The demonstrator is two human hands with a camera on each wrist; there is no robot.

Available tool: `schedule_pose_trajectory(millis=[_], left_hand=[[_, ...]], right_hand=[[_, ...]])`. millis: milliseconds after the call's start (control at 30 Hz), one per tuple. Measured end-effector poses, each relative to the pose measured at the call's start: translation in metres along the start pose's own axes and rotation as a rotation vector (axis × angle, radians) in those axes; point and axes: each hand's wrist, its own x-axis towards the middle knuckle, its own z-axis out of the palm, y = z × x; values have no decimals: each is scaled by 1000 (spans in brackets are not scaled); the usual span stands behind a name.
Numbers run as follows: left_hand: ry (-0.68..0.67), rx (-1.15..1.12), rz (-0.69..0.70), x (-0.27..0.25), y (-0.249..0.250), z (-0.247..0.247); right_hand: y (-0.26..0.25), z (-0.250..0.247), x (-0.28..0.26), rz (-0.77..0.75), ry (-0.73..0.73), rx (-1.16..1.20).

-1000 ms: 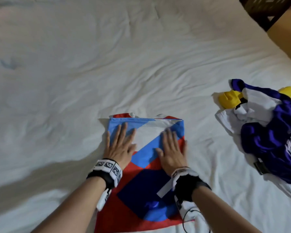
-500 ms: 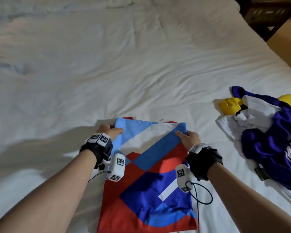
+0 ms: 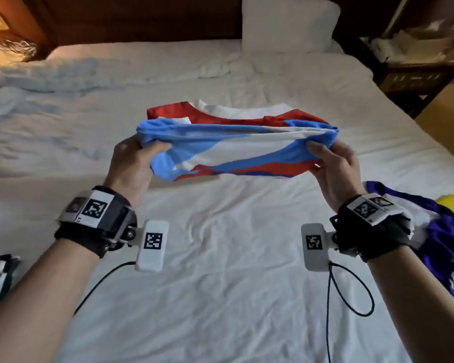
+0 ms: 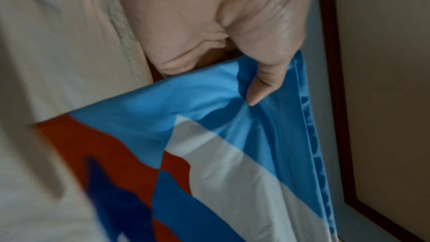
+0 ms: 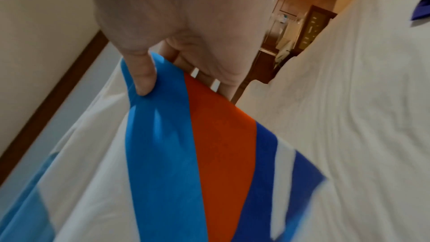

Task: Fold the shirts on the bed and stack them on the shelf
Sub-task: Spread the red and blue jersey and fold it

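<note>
Red, blue and white, the folded shirt [image 3: 236, 150] hung above the bed [image 3: 220, 284] — left hand [image 3: 131, 166] and right hand [image 3: 333, 171] each pinching an end. Folding looked finished; next came carrying it level to the shelf — not clearly in view.

smooth, faintly shiny cloth shirt [image 3: 236, 150], matt creased cotton bed sheet [image 3: 220, 258], dark wooden headboard [image 3: 131, 19]

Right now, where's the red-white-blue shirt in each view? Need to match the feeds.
Head: red-white-blue shirt centre, lifted between left hand and right hand.
Left wrist: fills lower centre and right, below the thumb.
Right wrist: lower left and centre.
Shared landmark: white bed sheet.
</note>
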Motion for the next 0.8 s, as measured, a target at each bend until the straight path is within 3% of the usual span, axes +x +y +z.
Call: schedule_pose_trajectory(millis=[167, 233, 400, 567, 667, 800], left_hand=[[-21, 188, 56, -56, -38, -34], [-20, 296, -17, -82, -79, -56], [-8, 534, -252, -168, -178, -97], [-27, 657, -237, -212, -222, -116], [-31, 687, -179, -223, -230, -120], [5, 1081, -26, -229, -221, -122]], right_hand=[[43, -13, -37, 40, -120, -182], [81, -26, -63, 98, -105, -344], [178, -63, -141, 305, -330, -694], [208, -80, -185, 227, -330, -877], [203, -81, -196, 111, -434, -937], [192, -86, -204, -29, -576, -1106]])
